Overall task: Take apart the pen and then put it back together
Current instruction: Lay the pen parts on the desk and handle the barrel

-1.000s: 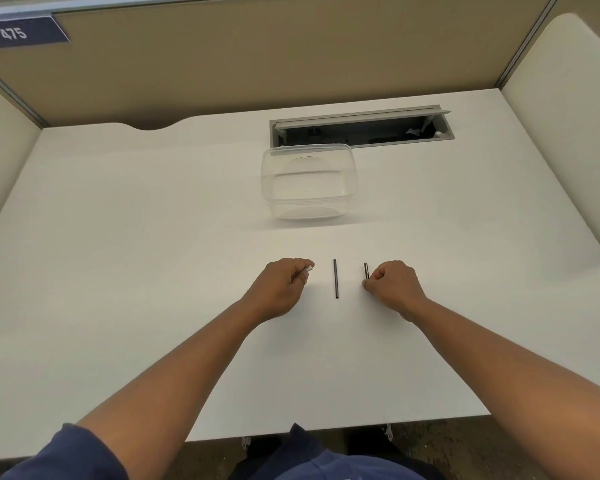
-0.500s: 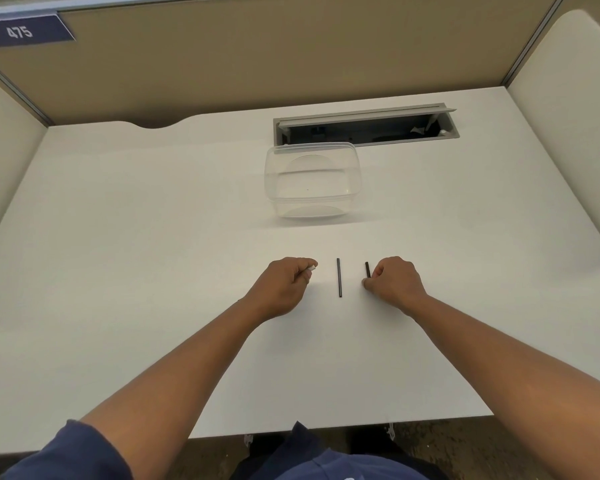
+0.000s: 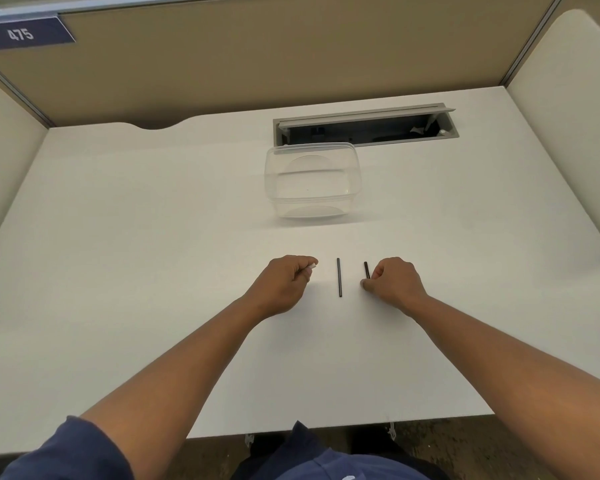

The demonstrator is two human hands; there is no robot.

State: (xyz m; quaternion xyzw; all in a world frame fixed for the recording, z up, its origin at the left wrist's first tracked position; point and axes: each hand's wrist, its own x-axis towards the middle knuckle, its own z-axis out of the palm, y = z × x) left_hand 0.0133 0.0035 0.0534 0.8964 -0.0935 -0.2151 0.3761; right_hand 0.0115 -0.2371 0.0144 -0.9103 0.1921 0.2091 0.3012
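A thin black pen refill (image 3: 339, 277) lies alone on the white desk (image 3: 153, 237), pointing away from me, between my two hands. My left hand (image 3: 284, 282) rests on the desk with fingers curled round a small white pen part (image 3: 313, 266) that sticks out past the fingertips. My right hand (image 3: 392, 282) rests to the right of the refill and pinches a short black pen piece (image 3: 366, 270), whose far end shows above the fingers. The rest of both held parts is hidden in the hands.
A clear plastic container (image 3: 312, 180) stands beyond the hands at mid desk. Behind it is an open grey cable tray (image 3: 364, 128) set into the desk. Beige partition walls enclose the back and sides. The front desk edge runs near my body.
Both hands stay in place on the desk holding their parts. The refill has not moved. Only the camera view shifts slightly.
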